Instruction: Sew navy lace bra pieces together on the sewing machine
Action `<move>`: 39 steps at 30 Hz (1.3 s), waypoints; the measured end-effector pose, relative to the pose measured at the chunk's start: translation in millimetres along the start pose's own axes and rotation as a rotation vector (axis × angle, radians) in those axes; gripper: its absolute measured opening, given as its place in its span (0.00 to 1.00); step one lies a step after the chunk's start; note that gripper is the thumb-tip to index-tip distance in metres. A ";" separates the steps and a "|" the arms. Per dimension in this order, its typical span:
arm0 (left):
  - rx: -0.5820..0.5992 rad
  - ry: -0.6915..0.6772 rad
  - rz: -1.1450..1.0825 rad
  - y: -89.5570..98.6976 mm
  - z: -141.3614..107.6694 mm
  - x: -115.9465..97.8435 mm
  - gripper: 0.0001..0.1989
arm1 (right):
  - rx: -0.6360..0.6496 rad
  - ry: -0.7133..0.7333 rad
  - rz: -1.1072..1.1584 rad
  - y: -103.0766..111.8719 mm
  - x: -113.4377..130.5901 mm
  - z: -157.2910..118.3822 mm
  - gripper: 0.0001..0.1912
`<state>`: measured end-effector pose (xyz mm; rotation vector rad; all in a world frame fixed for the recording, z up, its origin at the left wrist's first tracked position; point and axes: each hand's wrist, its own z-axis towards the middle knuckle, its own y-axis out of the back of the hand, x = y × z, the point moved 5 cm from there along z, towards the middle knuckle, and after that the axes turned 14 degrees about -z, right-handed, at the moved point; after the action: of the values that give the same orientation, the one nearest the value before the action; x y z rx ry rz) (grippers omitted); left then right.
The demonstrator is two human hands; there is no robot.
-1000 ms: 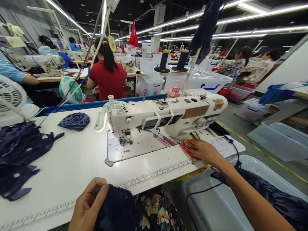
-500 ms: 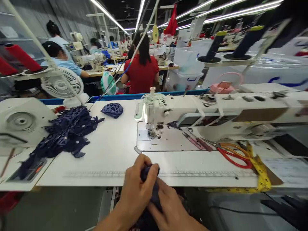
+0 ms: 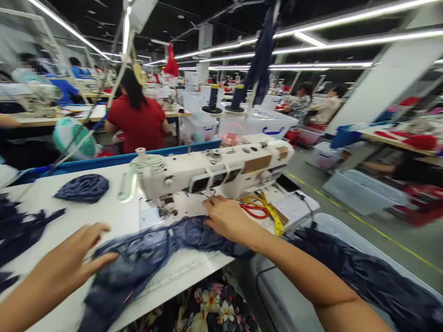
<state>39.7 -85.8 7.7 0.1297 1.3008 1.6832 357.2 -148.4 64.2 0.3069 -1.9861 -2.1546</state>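
A navy garment piece [image 3: 145, 258], shaped like a bra, is spread across the front of the white sewing table. My left hand [image 3: 69, 260] is by its left end, thumb and fingers apart, holding nothing. Over the sewing machine [image 3: 214, 170] bed, my right hand [image 3: 226, 216] reaches with curled fingers, where hand tools lie; what the fingertips grip is hidden. The right wrist passes above the garment's right end. The needle area [image 3: 168, 207] is left of this hand.
Red-and-orange-handled scissors [image 3: 254, 207] and a yellow tape measure [image 3: 273, 214] lie right of my right hand. A folded navy piece [image 3: 83, 188] and navy scraps [image 3: 20, 230] are at left. Navy pieces [image 3: 363, 272] drape over a clear bin at right. A co-worker in red [image 3: 136, 120] sits ahead.
The view has swung right. My hands, earlier together around the bunched navy fabric, have separated; the garment now lies spread on the table, and my right hand has reached onto the machine bed.
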 end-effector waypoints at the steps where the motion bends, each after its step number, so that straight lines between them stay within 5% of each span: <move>1: -0.011 0.050 0.092 -1.0 10.4 -15.8 0.19 | -0.048 -0.002 -0.004 -9.1 8.1 2.5 0.11; 3: -0.115 0.002 0.119 -14.2 22.9 -52.4 0.16 | -0.161 0.090 0.018 -32.2 28.6 2.2 0.14; 6: 0.119 -0.136 0.043 -69.5 18.1 -85.1 0.20 | -0.309 0.282 0.066 -68.2 48.0 -7.1 0.15; 9: 0.238 -0.107 0.014 -94.2 -4.0 -84.7 0.26 | -0.331 0.331 0.113 -85.9 44.1 -16.8 0.16; 14: 0.295 -0.087 -0.009 -76.6 -10.4 -79.6 0.27 | -0.176 0.388 0.320 -68.9 37.5 -16.6 0.15; 17: 0.215 -0.170 -0.005 -77.4 8.6 -88.6 0.30 | -0.244 0.309 0.383 -61.8 34.1 3.8 0.15; 24: 0.279 -0.136 0.045 -111.8 17.5 -89.5 0.31 | -0.205 0.177 0.415 -79.3 19.2 43.7 0.12; 29: 0.210 -0.148 0.087 -111.5 14.6 -92.1 0.31 | -0.110 0.005 0.316 -76.7 17.9 62.1 0.07; 39: 0.236 -0.137 0.080 -107.7 13.4 -101.3 0.30 | 0.010 -0.001 0.389 -99.1 18.2 90.5 0.11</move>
<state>166.8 -154.3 -26.8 0.4338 1.4018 1.5527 314.0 -59.0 -27.8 -0.0762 -1.8709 -1.8984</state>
